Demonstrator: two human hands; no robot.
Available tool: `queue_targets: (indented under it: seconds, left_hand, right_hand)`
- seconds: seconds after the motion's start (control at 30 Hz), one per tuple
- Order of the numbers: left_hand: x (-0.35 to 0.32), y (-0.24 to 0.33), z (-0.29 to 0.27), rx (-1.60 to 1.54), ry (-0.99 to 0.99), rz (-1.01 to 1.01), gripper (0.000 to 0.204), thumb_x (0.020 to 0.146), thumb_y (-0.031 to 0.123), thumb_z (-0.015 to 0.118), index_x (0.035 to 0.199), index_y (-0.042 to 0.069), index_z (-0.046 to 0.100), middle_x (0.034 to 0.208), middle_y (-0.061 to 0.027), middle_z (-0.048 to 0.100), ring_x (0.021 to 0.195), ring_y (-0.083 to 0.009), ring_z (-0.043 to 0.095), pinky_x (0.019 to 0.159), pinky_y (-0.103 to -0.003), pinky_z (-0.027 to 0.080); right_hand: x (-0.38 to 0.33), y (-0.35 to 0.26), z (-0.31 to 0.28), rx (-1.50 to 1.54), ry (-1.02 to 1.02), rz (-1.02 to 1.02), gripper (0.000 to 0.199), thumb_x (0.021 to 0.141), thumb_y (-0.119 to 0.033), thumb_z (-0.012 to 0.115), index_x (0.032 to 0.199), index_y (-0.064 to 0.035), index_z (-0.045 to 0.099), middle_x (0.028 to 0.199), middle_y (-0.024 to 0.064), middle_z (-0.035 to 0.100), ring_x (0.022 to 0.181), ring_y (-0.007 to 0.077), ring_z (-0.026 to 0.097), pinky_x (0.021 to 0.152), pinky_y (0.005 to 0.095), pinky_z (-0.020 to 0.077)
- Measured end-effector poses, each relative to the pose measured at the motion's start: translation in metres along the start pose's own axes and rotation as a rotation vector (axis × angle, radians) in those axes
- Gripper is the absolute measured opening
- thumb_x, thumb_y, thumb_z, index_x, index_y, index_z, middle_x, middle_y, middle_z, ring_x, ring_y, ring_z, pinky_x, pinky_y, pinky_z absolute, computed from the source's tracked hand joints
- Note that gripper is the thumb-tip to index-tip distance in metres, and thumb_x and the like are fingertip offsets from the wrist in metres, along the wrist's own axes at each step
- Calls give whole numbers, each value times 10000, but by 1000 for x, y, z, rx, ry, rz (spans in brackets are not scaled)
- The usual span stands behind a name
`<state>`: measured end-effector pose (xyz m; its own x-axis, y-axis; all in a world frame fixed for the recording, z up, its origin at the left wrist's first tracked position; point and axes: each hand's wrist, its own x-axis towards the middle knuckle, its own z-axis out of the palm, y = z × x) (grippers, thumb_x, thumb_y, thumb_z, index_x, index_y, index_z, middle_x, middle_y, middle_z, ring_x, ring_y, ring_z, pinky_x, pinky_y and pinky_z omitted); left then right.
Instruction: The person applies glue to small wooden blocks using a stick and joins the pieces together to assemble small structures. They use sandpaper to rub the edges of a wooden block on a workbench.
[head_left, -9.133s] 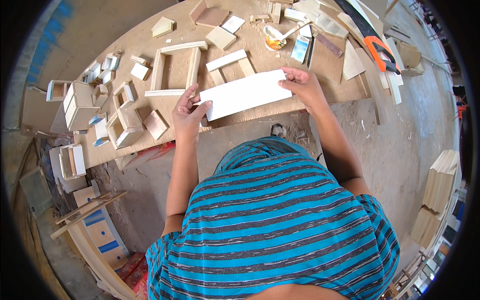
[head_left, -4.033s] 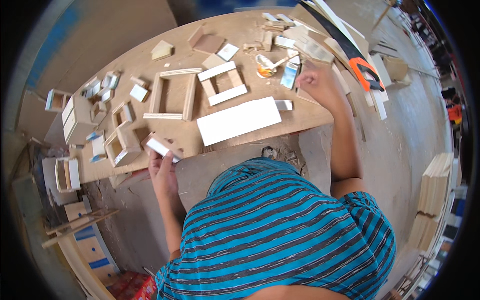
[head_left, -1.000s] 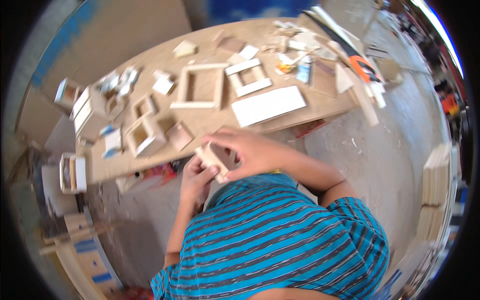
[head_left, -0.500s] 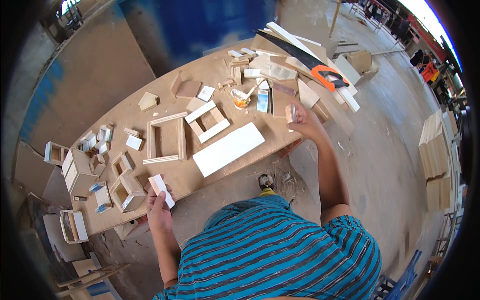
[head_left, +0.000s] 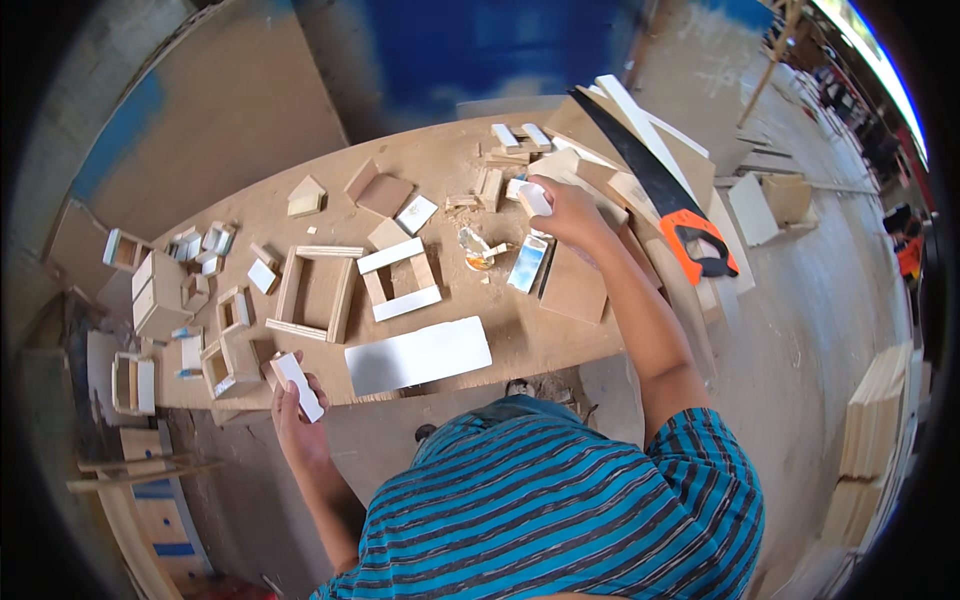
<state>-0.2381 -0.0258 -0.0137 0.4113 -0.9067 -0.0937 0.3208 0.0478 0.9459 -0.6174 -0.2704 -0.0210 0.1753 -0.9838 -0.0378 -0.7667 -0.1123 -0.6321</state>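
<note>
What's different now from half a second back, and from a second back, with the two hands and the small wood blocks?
A second ago both hands met at the table's near edge over one small block. They have since split: the left hand holds a small white-faced block at the near edge, and the right hand has reached farther out and now grips a small piece near the saw. The long white board and open frames stayed put.

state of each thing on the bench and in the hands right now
left hand: gripping a small white-faced block
right hand: closed on a small pale piece
white board: lying flat
handsaw: lying flat, unheld
larger wooden frame: open, lying flat
</note>
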Motion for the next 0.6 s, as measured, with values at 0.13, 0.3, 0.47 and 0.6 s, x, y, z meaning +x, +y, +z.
queue_targets:
  seconds: [0.13,0.3,0.47,0.6]
  left_hand:
    - [-12,-10,14,41,112,40,434,918,201,498,1271,-50,469,834,-63,554,699,-91,512,592,-218,411]
    - [-30,-7,24,83,205,64,427,918,196,503,1265,-50,476,830,-61,557,693,-96,513,593,-218,411]
    - [-36,-6,27,96,280,99,383,938,194,490,1248,-32,495,844,-62,569,682,-97,522,586,-219,423]
    - [-44,-6,34,102,330,112,386,938,191,489,1251,-35,492,846,-59,567,683,-94,525,587,-215,426]
  right_hand:
    - [32,12,21,78,-64,-256,680,634,-295,726,1247,-73,533,946,187,663,902,329,630,807,381,486]
    - [121,25,6,-61,150,-189,593,655,-434,739,1119,-77,640,1022,161,657,941,323,621,851,379,484]
    - [188,37,16,-547,-47,-450,524,666,-405,740,1096,-116,659,1165,140,596,1070,306,568,868,413,485]
    - [175,3,18,-825,-183,-278,510,631,-334,779,1078,-116,663,1231,133,513,1137,319,514,885,424,483]
